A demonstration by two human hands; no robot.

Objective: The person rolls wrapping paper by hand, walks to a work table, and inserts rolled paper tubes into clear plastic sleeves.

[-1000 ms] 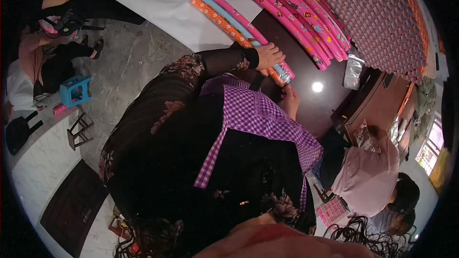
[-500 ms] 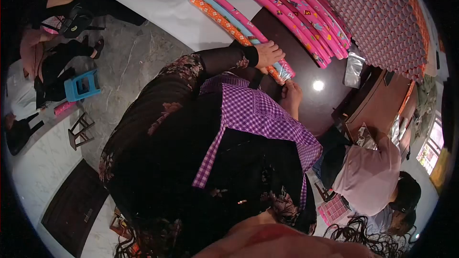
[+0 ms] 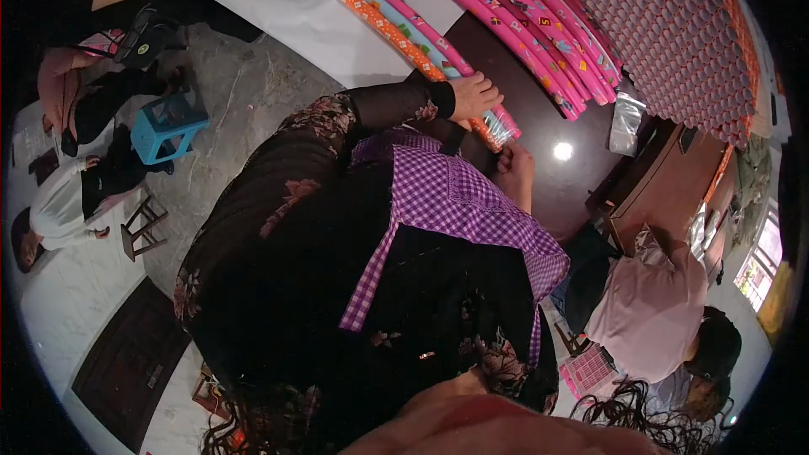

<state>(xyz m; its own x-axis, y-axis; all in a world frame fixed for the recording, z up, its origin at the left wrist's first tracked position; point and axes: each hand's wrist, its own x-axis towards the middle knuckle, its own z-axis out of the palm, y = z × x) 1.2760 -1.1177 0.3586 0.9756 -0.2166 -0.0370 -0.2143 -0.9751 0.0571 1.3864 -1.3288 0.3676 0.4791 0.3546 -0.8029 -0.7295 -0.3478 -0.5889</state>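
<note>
Three slim rolls of patterned paper lie side by side, slanting across the dark table: an orange roll [image 3: 383, 27], a light blue roll [image 3: 413, 32] and a pink roll [image 3: 420, 18]. Over their near part my left hand [image 3: 476, 97] is closed, holding them together. Clear plastic film [image 3: 504, 128] shines around their near ends. Just below those ends is my right hand [image 3: 514, 170], its fingers curled together; whether they pinch the film's edge is too small to make out.
Several pink rolls [image 3: 522, 25] lie beyond my hands, beside a large honeycomb-patterned stack [image 3: 657, 25]. A clear plastic packet [image 3: 625, 122] sits at the dark table's [image 3: 552, 181] right. White sheeting [image 3: 295, 8] covers the left. People sit on both sides; a blue stool [image 3: 168, 126] stands left.
My right hand has shifted slightly down from the rolls' ends. My left hand stays on the rolls. At the left, a seated person in white has moved, and the blue stool sits farther right.
</note>
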